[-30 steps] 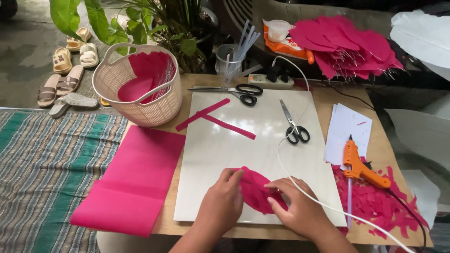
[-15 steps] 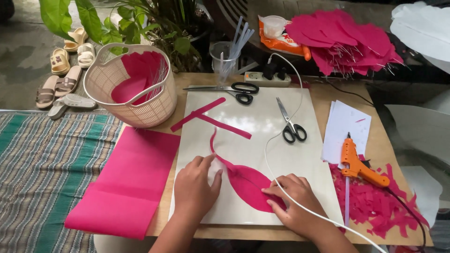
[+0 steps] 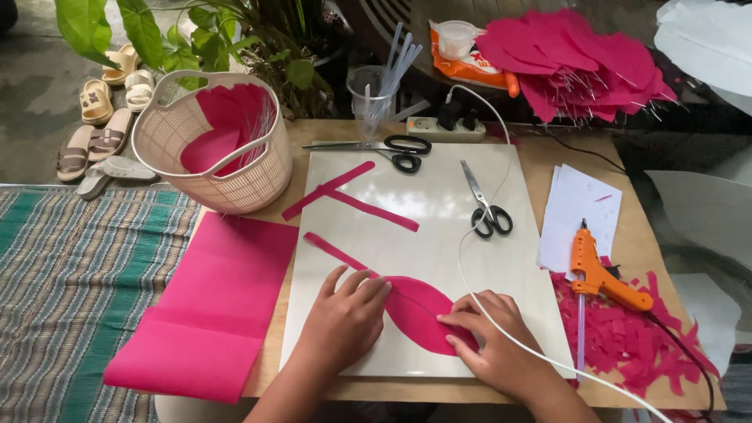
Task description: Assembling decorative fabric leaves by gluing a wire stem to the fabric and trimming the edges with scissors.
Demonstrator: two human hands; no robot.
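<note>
Pink paper petal flat on white board, left hand and right hand pressing it, palms down, fingers spread

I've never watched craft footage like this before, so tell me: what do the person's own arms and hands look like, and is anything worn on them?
Two bare hands, the left hand and the right hand, enter from the bottom edge. Neither wears a glove, and no ring, watch or bracelet shows. The forearms are bare as far as the picture reaches, with no sleeve in view. The fingernails look short and unpainted.
</note>
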